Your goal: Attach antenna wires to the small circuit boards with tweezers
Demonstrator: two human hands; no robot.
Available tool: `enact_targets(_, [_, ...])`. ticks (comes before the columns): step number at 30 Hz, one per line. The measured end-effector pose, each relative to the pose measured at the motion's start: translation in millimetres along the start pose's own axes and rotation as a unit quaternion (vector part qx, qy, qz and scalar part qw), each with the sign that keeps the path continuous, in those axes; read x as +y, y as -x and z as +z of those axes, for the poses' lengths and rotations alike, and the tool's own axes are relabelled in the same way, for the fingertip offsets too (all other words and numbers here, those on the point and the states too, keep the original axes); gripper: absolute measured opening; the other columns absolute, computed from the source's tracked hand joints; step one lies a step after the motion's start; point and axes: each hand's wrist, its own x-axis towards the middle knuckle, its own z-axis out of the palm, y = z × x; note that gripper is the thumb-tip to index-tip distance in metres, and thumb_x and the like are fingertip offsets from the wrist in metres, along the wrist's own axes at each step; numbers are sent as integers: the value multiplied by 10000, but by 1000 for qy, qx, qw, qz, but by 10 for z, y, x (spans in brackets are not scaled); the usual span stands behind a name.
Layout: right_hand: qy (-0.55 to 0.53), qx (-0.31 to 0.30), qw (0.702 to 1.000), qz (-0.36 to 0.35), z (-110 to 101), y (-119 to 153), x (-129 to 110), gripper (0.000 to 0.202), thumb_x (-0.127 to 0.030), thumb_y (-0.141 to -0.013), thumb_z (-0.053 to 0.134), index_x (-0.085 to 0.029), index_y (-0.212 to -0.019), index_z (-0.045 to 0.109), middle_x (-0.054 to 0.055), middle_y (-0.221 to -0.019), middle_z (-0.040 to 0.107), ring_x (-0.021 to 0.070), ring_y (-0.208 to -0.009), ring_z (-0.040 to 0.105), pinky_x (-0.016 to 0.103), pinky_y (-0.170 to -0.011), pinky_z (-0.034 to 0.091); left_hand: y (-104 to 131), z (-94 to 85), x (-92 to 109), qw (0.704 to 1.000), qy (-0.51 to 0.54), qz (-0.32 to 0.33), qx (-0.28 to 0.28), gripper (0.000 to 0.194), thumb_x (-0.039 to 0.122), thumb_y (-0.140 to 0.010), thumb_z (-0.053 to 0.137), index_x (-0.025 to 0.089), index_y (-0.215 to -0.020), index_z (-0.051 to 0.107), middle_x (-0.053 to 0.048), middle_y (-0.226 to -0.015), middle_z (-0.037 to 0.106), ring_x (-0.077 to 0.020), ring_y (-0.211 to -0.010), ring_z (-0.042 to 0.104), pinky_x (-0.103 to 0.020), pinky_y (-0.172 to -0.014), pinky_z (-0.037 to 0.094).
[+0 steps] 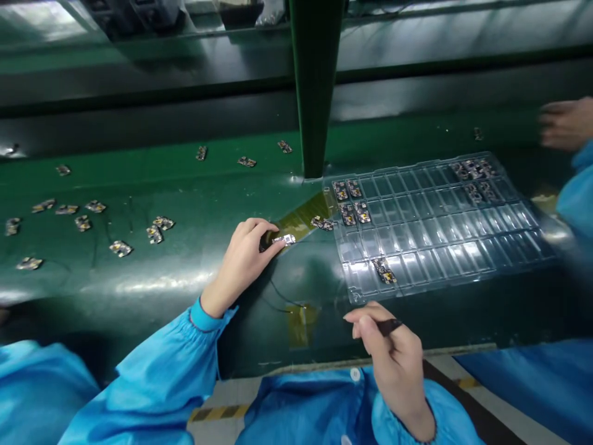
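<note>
My left hand (248, 256) is closed on a small circuit board (286, 239), held between thumb and fingers just above the green bench. Thin dark wires (277, 296) trail below this hand toward a piece of yellowish tape (301, 324). Over the front of the bench, my right hand (389, 352) grips a slim dark tool (389, 326); its tip is hard to make out. Two more circuit boards (322, 223) lie together by the left edge of a clear plastic tray (430, 230). Several boards sit in that tray's slots.
Several loose boards (121, 248) are scattered over the left side of the green bench (185, 272). A green post (315, 86) rises behind the tray. At the right, a co-worker's blurred hand (566, 123) hovers near the tray's far end.
</note>
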Motion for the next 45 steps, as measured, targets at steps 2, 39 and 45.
enact_targets(2, [0, 3, 1000, 9, 14, 8, 34, 253, -328, -972, 535, -218, -846, 725, -1, -649, 579, 115, -547, 549, 223, -507, 464, -1, 4, -23, 1000, 8, 9, -5, 192, 360, -912, 646, 211, -1034, 650, -89, -1077, 649, -274, -1040, 585, -409, -920, 453])
enact_targets(39, [26, -30, 999, 35, 308, -42, 294, 71, -266, -936, 625, -230, -984, 664, 35, -956, 708, 175, -904, 697, 296, -799, 581, 352, 371, 603, 727, 657, -190, -67, 266, 238, -727, 838, 208, -896, 636, -19, -946, 683, -149, -815, 708, -270, -770, 591])
enact_targets(45, [36, -46, 998, 20, 290, -42, 304, 63, -260, -947, 604, -231, -994, 635, 32, -953, 679, 173, -914, 683, 289, -793, 567, 360, 382, 661, 757, 629, -172, -44, 233, 258, -737, 821, 204, -868, 636, -20, -939, 652, -133, -773, 664, -268, -741, 585])
